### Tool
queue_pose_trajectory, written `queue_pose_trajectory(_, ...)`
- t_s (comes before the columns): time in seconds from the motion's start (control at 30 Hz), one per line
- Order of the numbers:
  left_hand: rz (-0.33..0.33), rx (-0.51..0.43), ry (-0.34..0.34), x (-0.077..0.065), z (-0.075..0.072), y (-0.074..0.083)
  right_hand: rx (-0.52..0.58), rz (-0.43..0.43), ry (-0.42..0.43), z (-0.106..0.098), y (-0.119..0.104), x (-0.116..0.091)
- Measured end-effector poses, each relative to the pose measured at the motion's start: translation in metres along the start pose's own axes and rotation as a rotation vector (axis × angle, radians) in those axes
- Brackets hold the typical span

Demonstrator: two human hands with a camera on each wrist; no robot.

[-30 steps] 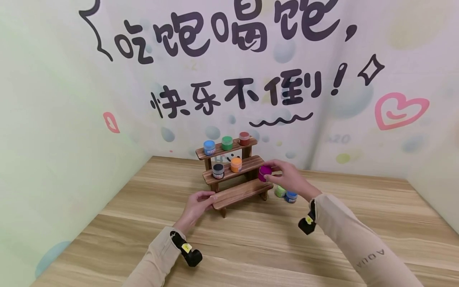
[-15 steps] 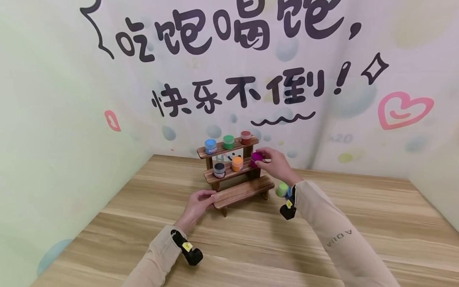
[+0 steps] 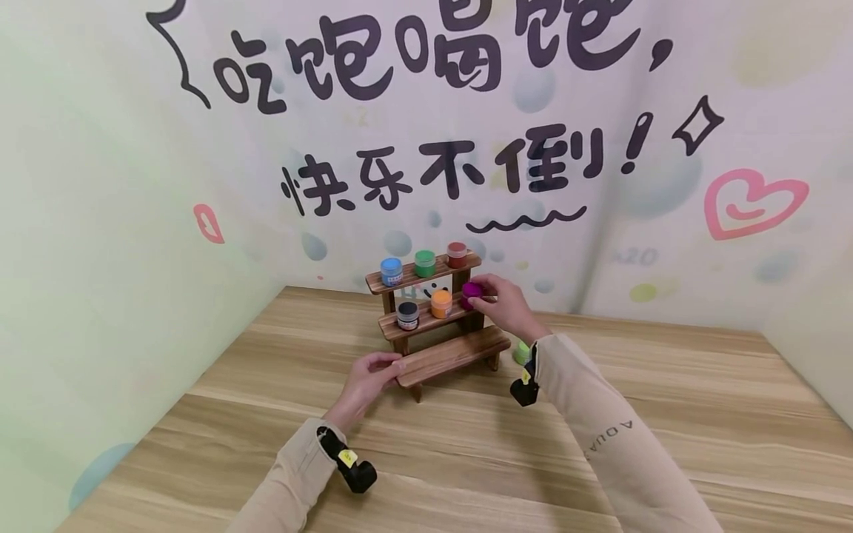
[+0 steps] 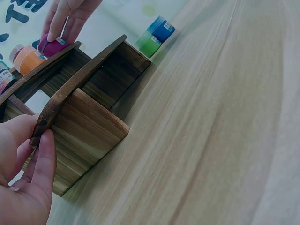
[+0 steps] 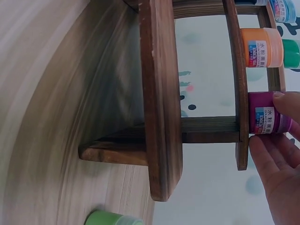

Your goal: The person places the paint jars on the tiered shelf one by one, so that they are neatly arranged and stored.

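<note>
A purple paint jar [image 5: 263,113] stands at the right end of the middle step of a wooden three-step rack [image 3: 453,355]. My right hand [image 3: 506,303] grips that jar between thumb and fingers, its base right at the step in the right wrist view. My left hand [image 3: 365,381] pinches the left end of the lowest step, thumb above and fingers below, as the left wrist view shows. Left of the purple jar on the same step are an orange paint jar [image 3: 441,304] and a black paint jar [image 3: 408,316].
On the top step sit a light blue jar [image 3: 392,272], a green jar [image 3: 425,263] and a dark red jar [image 3: 456,255]. Right of the rack, a light green jar [image 4: 149,44] and a blue jar [image 4: 161,29] stand on the wooden table [image 3: 426,459]. A printed cloth hangs behind.
My right hand has carried the purple jar left and back, from above the lowest step's right end onto the middle step beside the orange jar. My left hand stays at the rack.
</note>
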State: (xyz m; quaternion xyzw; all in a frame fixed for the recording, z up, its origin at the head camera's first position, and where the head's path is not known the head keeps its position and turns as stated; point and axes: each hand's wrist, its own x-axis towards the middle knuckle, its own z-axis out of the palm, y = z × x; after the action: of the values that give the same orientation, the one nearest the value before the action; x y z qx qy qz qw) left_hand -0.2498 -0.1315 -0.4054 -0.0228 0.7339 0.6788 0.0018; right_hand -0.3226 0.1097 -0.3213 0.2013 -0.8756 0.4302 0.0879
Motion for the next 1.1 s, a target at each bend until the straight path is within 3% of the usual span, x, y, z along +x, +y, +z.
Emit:
queue_pose_trajectory(0.23,-0.01,0.01,0.004,0.0,-0.001,0.001,-0.001,-0.022,-0.022,-0.002,0.001,0.0)
queue_pose_trajectory(0.43,-0.008,0.018,0.006,0.0,-0.001,0.002,-0.005,-0.098,-0.072,-0.009,0.004,-0.001)
queue_pose_trajectory(0.8,-0.008,0.021,0.0,-0.001,0.0,0.0,-0.053,-0.019,-0.093,-0.034,-0.004,-0.014)
queue_pose_trajectory(1.1,0.012,-0.018,-0.019,-0.001,-0.001,-0.003,-0.036,-0.045,-0.075,-0.05,0.015,-0.041)
